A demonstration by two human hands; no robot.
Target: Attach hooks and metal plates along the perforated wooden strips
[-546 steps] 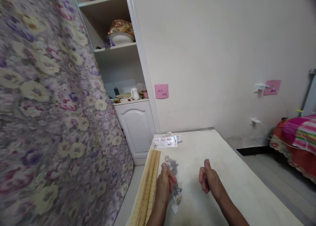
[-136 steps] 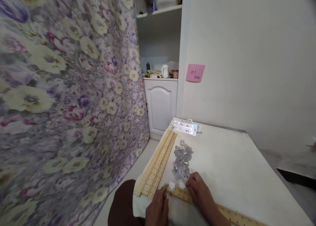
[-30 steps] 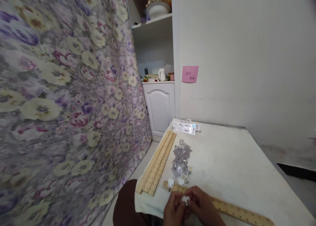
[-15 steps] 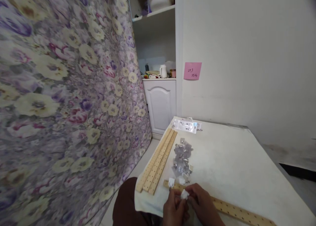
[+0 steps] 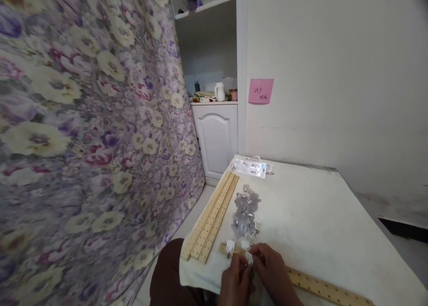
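My left hand (image 5: 234, 280) and my right hand (image 5: 272, 270) meet over a drilled wooden strip (image 5: 317, 287) near the front of the table. Between their closed fingertips is a small white hook (image 5: 248, 258), gripped from both sides. Left of it, another white hook (image 5: 230, 246) sits on the strip's end, its metal part hanging over the near edge. A third white hook (image 5: 245, 244) shows just beyond my fingers. The strip's middle is hidden behind my hands.
Three drilled wooden strips (image 5: 211, 219) lie side by side along the table's left edge. A pile of clear-backed hooks (image 5: 245, 210) is spread beside them. Clear plastic packaging (image 5: 249, 168) lies at the far end of the cloth-covered table (image 5: 301, 208). A floral curtain (image 5: 100, 141) hangs left.
The white hook between my hands has moved slightly away from me, lower to the strip. My left fingers have shifted up beside it. The whole view has tilted a little.
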